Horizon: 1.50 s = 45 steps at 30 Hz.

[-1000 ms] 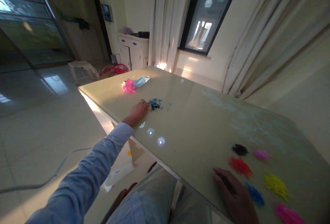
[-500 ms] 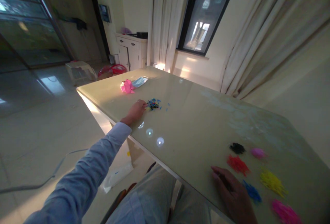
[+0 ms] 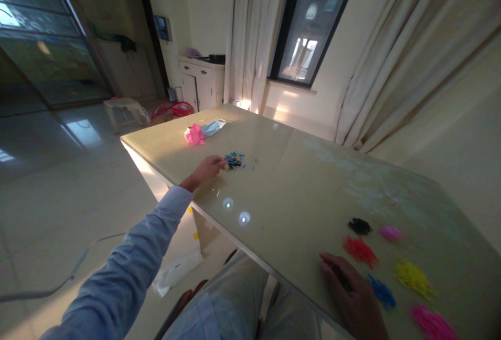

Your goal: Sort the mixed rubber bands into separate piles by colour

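My left hand (image 3: 210, 167) is at the left side of a small mixed pile of blue, black and yellow pieces (image 3: 234, 160). Its fingers are pinched together, and what they hold is too small to make out. Near the front edge of the table, my right hand (image 3: 348, 288) rests loosely curved, thumb and forefinger slightly apart, with nothing visible between them. Beside it lie sorted piles: black (image 3: 360, 226), red (image 3: 360, 251), blue (image 3: 381, 292), yellow (image 3: 415, 277), bright pink (image 3: 433, 323) and a purple-pink one (image 3: 390, 233).
A crumpled pink item (image 3: 194, 134) and a blue face mask (image 3: 213, 127) lie towards the table's far left. A few loose blue pieces (image 3: 255, 161) are right of the mixed pile. Beyond the table (image 3: 282, 173) stand a white cabinet (image 3: 203, 87) and a plastic stool (image 3: 125, 113).
My left hand has drawn back slightly to the left from the mixed pile, its fingertips now at the pile's edge. My right hand has stayed in place. The view has tilted slightly.
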Each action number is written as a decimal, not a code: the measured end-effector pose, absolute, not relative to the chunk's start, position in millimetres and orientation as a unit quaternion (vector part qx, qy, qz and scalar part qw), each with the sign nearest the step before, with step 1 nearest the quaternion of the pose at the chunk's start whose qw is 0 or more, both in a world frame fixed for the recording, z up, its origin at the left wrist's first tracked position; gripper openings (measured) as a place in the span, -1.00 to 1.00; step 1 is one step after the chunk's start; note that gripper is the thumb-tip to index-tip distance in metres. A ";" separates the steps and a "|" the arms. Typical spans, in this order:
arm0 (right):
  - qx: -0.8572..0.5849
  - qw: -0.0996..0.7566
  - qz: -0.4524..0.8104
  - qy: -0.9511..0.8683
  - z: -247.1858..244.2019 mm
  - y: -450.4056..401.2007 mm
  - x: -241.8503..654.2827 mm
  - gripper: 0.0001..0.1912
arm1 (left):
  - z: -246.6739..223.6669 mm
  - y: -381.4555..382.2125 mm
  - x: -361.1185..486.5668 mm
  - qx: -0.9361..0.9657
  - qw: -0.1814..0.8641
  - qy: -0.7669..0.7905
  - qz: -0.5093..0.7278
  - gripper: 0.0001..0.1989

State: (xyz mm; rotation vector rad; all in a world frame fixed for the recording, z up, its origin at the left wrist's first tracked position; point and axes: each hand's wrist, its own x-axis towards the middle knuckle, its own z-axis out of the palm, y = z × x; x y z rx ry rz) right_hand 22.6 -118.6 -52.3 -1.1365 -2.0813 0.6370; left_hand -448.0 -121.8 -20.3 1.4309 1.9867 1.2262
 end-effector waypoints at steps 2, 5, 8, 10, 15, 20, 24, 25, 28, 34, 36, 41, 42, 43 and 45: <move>-0.436 0.331 0.246 -0.800 -53.6 -118.2 23.8 -0.66 | -15.5 -131.9 -433.9 0.472 0.319 0.646 0.508 -0.73; -0.435 0.327 0.250 -0.801 -55.6 -118.2 24.7 -0.67 | -9.3 -146.4 -408.2 0.369 0.504 0.502 0.599 -0.72; -0.437 0.337 0.254 -0.794 -56.6 -119.3 23.6 -0.67 | -3.7 -157.2 -382.6 0.305 0.588 0.409 0.628 -0.74; -0.436 0.341 0.255 -0.793 -56.3 -120.3 22.0 -0.67 | 0.8 -162.7 -366.6 0.279 0.627 0.356 0.634 -0.77; -0.427 0.347 0.252 -0.796 -53.5 -122.8 17.9 -0.69 | 17.5 -172.5 -325.7 0.264 0.681 0.279 0.623 -0.83; -0.420 0.352 0.257 -0.796 -52.9 -125.5 15.0 -0.74 | 29.8 -174.7 -287.1 0.294 0.699 0.260 0.597 -0.82; -0.412 0.361 0.250 -0.798 -54.1 -127.4 13.0 -0.77 | 31.1 -168.9 -267.1 0.331 0.709 0.248 0.571 -0.80; -0.412 0.363 0.247 -0.799 -54.2 -127.8 12.3 -0.78 | 31.3 -166.8 -263.1 0.336 0.712 0.246 0.566 -0.79; -0.415 0.364 0.246 -0.797 -53.4 -129.2 9.7 -0.78 | 32.1 -159.7 -250.7 0.337 0.717 0.253 0.554 -0.77; -0.429 0.355 0.256 -0.790 -49.8 -132.0 4.9 -0.80 | 33.8 -142.0 -215.4 0.373 0.720 0.291 0.508 -0.79; -0.429 0.353 0.261 -0.789 -49.2 -132.6 4.2 -0.80 | 35.3 -135.8 -199.7 0.403 0.725 0.294 0.475 -0.78; -0.453 0.345 0.266 -0.778 -51.1 -132.6 2.4 -0.84 | 38.1 -115.6 -148.2 0.480 0.726 0.299 0.391 -0.73; -0.463 0.338 0.262 -0.776 -52.1 -132.1 1.8 -0.86 | 37.2 -110.1 -135.3 0.497 0.719 0.303 0.380 -0.72; -0.471 0.330 0.259 -0.776 -53.1 -131.4 1.3 -0.87 | 35.7 -104.1 -121.8 0.518 0.708 0.309 0.367 -0.72; -0.484 0.312 0.258 -0.775 -55.4 -129.9 0.5 -0.88 | 30.6 -91.3 -93.7 0.571 0.674 0.326 0.338 -0.75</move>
